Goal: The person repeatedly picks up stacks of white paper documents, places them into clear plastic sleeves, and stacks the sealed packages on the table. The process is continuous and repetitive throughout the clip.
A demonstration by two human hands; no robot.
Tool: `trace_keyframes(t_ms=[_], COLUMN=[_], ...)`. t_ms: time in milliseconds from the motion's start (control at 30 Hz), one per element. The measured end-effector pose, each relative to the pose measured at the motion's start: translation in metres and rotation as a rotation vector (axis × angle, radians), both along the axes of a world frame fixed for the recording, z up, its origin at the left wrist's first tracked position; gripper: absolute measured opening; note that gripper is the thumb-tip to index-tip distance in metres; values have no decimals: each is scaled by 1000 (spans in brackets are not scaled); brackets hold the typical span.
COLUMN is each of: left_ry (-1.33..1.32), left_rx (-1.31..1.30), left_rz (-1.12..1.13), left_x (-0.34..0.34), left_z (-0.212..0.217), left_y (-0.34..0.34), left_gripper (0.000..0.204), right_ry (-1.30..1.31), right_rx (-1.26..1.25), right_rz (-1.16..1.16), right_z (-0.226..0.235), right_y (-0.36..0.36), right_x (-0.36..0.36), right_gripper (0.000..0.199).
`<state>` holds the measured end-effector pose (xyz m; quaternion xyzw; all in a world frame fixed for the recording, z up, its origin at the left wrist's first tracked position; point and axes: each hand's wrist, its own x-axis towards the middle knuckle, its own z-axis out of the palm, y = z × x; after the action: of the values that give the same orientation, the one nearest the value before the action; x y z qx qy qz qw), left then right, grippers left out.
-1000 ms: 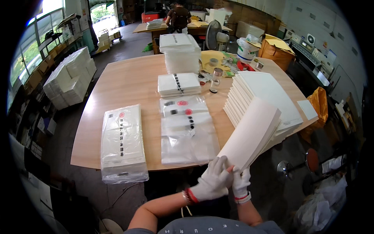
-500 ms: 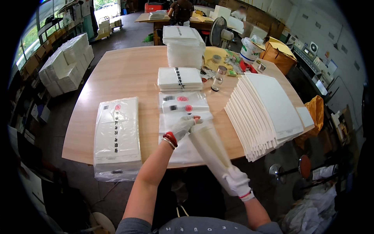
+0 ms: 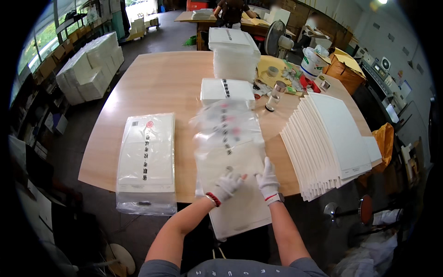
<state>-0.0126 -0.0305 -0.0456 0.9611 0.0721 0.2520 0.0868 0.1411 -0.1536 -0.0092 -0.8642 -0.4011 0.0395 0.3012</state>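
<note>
Fingers curled, my left hand [image 3: 225,186] rests on the cream sheets [image 3: 242,210]—whether it pinches, I cannot tell; my right hand [image 3: 267,181], spread along their edge, probably steadies them—the clear bag [image 3: 216,123] reaching beyond my fingertips.

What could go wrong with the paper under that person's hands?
The paper by the left hand and right hand sticks out past the front edge of the table, so it might bend or slip. The plastic bag looks rumpled, so paper could snag on it. The bottle stands near the paper pile, so a bump might tip it.
</note>
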Motion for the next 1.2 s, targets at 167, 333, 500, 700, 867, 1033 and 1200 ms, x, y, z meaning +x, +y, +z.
trace_keyframes(t_ms=[167, 333, 500, 700, 867, 1033, 1200], left_ry=[113, 22, -234, -123, 89, 143, -70], left_rx=[-132, 472, -733, -776, -846, -995, -1004], left_rz=[-18, 257, 638, 580, 567, 207, 194], left_x=[-23, -44, -85, -137, -194, -261, -253], left_z=[-14, 18, -13, 2, 13, 68, 91], left_y=[18, 18, 25, -48, -114, -169, -169], left_gripper=[37, 46, 35, 18, 6, 29, 25], right_ry=[-180, -308, -28, 101, 224, 455, -164], right_rx=[-117, -290, -383, -432, -363, -355, -136], right_rz=[113, 107, 37, 140, 213, 277, 560], right_z=[-2, -49, -6, 6, 8, 43, 44], right_y=[29, 61, 12, -97, -171, -253, -252], right_x=[-8, 37, 3, -54, -105, -181, -167], right_gripper=[72, 41, 50, 71, 81, 69, 36])
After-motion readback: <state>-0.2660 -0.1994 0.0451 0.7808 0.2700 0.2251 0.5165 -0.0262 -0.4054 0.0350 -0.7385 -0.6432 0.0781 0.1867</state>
